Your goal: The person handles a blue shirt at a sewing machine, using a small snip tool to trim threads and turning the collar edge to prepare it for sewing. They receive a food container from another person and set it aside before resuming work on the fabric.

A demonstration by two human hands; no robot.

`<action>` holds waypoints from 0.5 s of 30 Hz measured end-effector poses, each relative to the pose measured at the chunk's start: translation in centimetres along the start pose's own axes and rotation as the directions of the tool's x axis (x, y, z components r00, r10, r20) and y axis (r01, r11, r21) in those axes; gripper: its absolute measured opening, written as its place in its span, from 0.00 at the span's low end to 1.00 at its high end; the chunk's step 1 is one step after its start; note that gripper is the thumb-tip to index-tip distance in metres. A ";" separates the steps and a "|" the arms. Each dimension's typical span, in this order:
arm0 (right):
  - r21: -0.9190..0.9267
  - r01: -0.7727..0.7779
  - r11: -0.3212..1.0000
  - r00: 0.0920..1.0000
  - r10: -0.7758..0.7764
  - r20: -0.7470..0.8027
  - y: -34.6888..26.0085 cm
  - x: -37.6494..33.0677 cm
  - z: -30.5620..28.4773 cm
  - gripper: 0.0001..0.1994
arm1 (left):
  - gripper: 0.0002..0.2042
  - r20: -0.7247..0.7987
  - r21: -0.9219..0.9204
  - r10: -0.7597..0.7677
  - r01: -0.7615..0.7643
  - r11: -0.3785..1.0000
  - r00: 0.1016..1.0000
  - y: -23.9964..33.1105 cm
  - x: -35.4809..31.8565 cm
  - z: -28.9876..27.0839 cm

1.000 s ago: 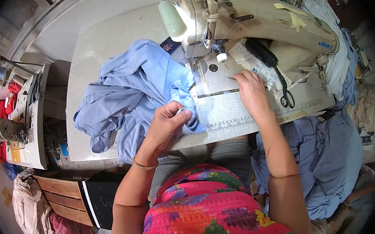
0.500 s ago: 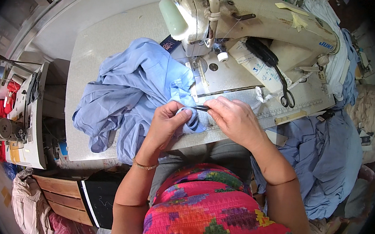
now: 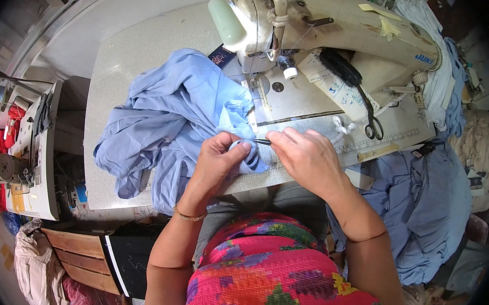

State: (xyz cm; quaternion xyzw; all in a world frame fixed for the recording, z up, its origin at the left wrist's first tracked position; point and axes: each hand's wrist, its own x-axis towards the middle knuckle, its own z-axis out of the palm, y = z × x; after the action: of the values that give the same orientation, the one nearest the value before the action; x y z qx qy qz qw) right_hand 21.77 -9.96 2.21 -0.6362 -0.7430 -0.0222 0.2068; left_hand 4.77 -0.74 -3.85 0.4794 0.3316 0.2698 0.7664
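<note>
My left hand (image 3: 221,153) pinches an edge of a light blue garment (image 3: 173,98) between thumb and fingers. The garment lies bunched on the sewing table, mostly left of the needle, and a small folded loop of it sticks out beside my left thumb. In my right hand (image 3: 304,158) is a slim dark pointed tool (image 3: 263,142), tweezers or thread snips; I cannot tell which. Its narrow end points left and meets the cloth at my left fingertips. Behind my hands stands a cream sewing machine (image 3: 339,20), its lamp lit over the needle area.
Black-handled scissors (image 3: 354,81) lie on a paper pattern (image 3: 321,86) under the machine arm. A knotted white cord (image 3: 342,128) rests beyond my right hand. More blue cloth (image 3: 410,204) hangs at the right. Another machine (image 3: 13,171) and red cloth are at the far left.
The dark tool's blades look slightly more apart at the cloth, and my right hand has shifted a little. The left hand keeps its hold on the garment.
</note>
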 end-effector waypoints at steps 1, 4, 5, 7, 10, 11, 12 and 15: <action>-0.022 0.006 1.000 1.000 -0.006 0.002 -0.1 0.0 0.0 0.08 | 0.02 0.000 0.001 0.003 -0.003 1.000 1.000 0.2 -0.1 0.1; -0.063 0.021 0.998 1.000 -0.021 0.008 -0.4 0.2 -0.3 0.08 | 0.03 -0.007 0.025 -0.009 0.009 1.000 1.000 0.7 -0.3 0.3; -0.061 0.023 0.998 1.000 -0.022 0.010 -0.4 0.2 -0.3 0.09 | 0.03 -0.011 0.037 -0.015 0.016 0.999 1.000 0.8 -0.3 0.3; -0.061 0.028 0.998 1.000 -0.027 0.012 -0.4 0.2 -0.2 0.09 | 0.03 -0.014 0.040 -0.018 0.019 0.999 1.000 0.8 -0.3 0.4; -0.066 0.040 0.997 0.999 -0.039 0.012 -0.2 0.1 -0.1 0.10 | 0.04 -0.020 0.075 -0.028 0.029 0.997 0.999 1.3 -0.4 0.6; -0.064 0.048 0.997 0.999 -0.047 0.012 -0.2 0.1 -0.1 0.10 | 0.04 -0.024 0.092 -0.031 0.033 0.995 0.999 1.4 -0.4 0.6; -0.062 0.055 0.997 0.998 -0.055 0.012 -0.2 0.2 -0.1 0.10 | 0.04 -0.026 0.097 -0.021 0.023 0.995 0.999 1.3 -0.4 0.6; 0.003 0.021 1.000 1.000 -0.021 0.021 -0.2 0.5 -0.1 0.09 | 0.05 -0.025 0.111 -0.004 0.007 0.994 1.000 1.0 -0.3 0.3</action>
State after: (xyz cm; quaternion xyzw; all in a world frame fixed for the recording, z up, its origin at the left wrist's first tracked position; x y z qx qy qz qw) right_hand 21.56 -9.56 2.47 -0.6282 -0.7518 -0.0168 0.1996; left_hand 4.72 -0.73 -2.70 0.5168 0.3570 0.2548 0.7352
